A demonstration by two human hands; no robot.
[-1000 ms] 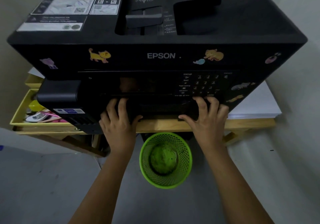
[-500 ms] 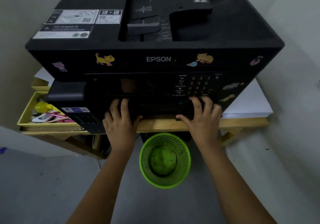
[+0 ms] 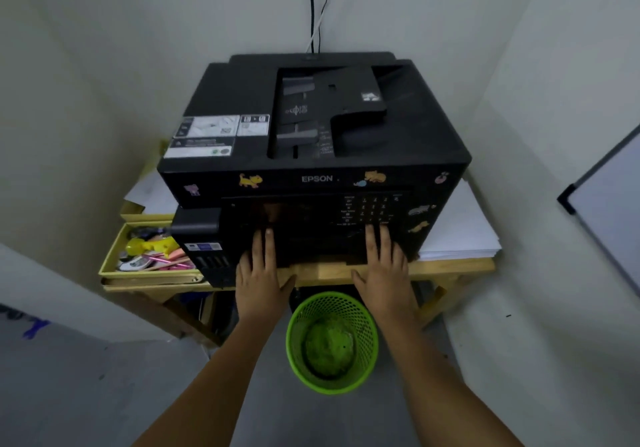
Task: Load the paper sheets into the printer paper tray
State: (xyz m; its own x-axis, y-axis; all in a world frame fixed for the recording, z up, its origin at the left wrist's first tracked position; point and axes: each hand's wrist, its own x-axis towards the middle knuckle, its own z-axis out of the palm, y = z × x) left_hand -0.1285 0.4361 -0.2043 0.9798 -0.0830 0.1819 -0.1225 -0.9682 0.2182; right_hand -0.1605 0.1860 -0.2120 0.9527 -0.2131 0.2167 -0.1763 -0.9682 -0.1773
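A black Epson printer (image 3: 311,128) with cat stickers stands on a small wooden table (image 3: 453,268). Its paper tray (image 3: 318,251) is the dark lower front section, and it sits in the body, flush with the front. My left hand (image 3: 259,273) lies flat against the tray's left part, fingers straight, thumb by the table edge. My right hand (image 3: 384,270) lies the same way on the right part, below the keypad. A stack of white paper sheets (image 3: 457,232) rests on the table to the right of the printer. No sheet is in either hand.
A green mesh bin (image 3: 332,342) stands on the floor between my forearms. A yellow tray (image 3: 110,266) of small colourful items sits left of the printer, with loose papers (image 3: 152,194) behind it. A whiteboard (image 3: 609,211) leans at the right wall. Cables (image 3: 317,7) run up the back wall.
My view has pulled back and up, so the whole printer now shows. My fingers have straightened from a curled hold on the tray front to lying flat against it.
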